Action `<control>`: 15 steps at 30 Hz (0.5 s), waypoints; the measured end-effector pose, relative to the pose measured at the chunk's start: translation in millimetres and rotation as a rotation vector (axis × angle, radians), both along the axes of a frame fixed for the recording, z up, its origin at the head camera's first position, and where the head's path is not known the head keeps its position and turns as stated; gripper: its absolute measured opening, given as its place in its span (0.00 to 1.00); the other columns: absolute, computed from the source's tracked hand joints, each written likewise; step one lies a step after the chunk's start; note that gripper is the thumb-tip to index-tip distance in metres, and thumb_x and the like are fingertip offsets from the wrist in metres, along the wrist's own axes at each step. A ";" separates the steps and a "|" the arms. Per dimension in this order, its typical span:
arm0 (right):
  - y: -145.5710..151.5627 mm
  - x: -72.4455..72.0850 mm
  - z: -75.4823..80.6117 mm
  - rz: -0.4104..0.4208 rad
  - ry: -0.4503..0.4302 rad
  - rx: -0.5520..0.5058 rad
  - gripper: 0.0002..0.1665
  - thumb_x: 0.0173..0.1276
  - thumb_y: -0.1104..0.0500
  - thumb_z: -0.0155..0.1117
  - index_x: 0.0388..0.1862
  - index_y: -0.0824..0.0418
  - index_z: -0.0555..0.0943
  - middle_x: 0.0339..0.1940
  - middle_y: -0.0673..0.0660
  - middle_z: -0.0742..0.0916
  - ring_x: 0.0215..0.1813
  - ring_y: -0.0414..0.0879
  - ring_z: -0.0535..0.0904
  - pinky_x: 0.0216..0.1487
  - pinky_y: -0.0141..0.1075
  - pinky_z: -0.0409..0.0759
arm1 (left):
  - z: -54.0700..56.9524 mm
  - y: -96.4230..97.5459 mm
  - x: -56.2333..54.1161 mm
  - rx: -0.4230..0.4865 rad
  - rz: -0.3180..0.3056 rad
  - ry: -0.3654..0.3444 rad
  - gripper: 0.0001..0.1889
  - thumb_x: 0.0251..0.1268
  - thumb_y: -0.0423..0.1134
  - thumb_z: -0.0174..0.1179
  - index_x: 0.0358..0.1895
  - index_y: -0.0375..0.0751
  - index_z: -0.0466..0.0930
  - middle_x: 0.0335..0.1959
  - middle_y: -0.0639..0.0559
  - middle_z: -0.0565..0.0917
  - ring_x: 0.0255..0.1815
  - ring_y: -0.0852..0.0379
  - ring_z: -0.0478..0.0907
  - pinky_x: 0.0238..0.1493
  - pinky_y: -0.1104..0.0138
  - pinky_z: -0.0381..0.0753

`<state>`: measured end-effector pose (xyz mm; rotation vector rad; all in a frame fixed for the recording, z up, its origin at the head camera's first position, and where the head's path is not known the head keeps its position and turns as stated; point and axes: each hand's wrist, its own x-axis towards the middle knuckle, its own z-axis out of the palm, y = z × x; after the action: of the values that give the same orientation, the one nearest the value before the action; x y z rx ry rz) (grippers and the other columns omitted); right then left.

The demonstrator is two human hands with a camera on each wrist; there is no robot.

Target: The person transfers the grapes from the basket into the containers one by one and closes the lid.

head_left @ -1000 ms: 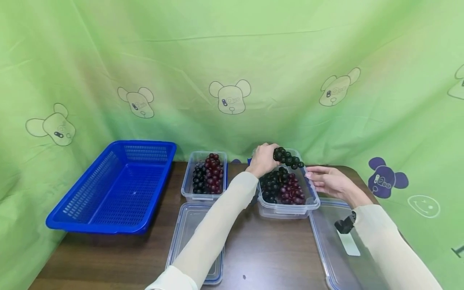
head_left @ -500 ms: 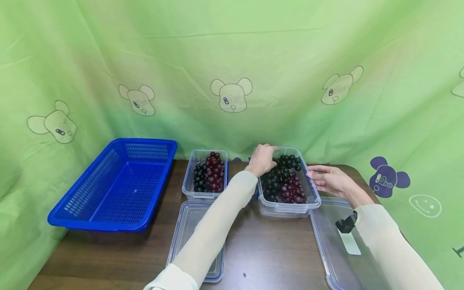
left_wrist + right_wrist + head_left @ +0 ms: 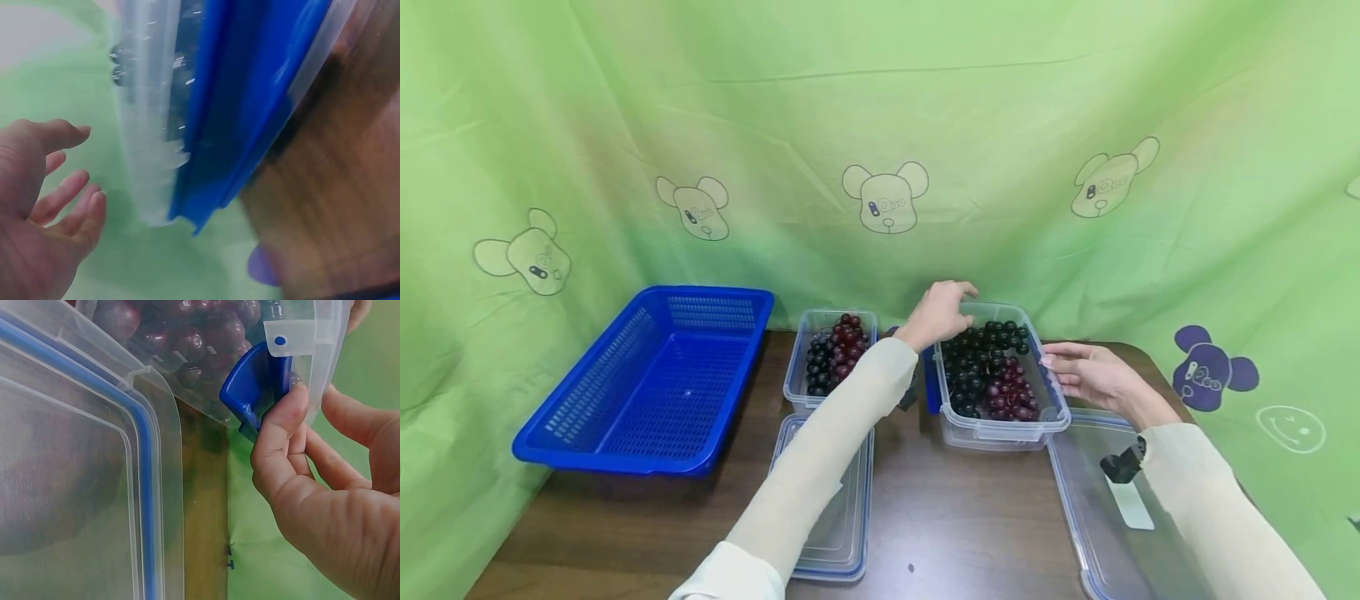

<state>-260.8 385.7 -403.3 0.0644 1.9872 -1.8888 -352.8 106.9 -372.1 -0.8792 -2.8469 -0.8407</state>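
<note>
A clear plastic food container (image 3: 1000,432) holds dark, nearly black grapes (image 3: 966,375) and a bunch of red grapes (image 3: 1013,392). My left hand (image 3: 934,317) hovers beside its back left corner, fingers spread and nothing in them. In the left wrist view, a gap separates that hand from the container wall and its blue side latch (image 3: 250,94). On the opposite side, my right hand (image 3: 1093,379) rests its loosely bent fingertips at the wall. The right wrist view has those fingers against the hanging blue latch (image 3: 250,384), thumb near the rim.
A smaller container (image 3: 808,400) with dark and red grapes stands left, partly behind my left sleeve. One lid (image 3: 850,533) lies in front of it, another (image 3: 1075,517) under my right forearm. A blue plastic basket (image 3: 677,392) sits far left. Green cloth (image 3: 880,100) hangs behind.
My left hand has lowered a bunch of dark grapes into the larger container, let it go, and drawn back up to the left. My right hand stays at the container's side.
</note>
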 end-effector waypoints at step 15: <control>-2.4 -5.0 -1.4 0.007 0.015 0.044 0.12 0.79 0.63 0.62 0.56 0.51 0.80 0.39 0.45 0.92 0.40 0.38 0.89 0.45 0.32 0.89 | 63.1 -75.9 36.4 0.106 -0.051 -0.036 0.21 0.75 0.43 0.65 0.66 0.43 0.80 0.62 0.41 0.86 0.63 0.48 0.84 0.68 0.57 0.82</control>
<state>-265.8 383.2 -404.7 0.0549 2.0367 -1.8464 -316.5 31.0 -309.0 -0.9362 -2.7904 -1.0123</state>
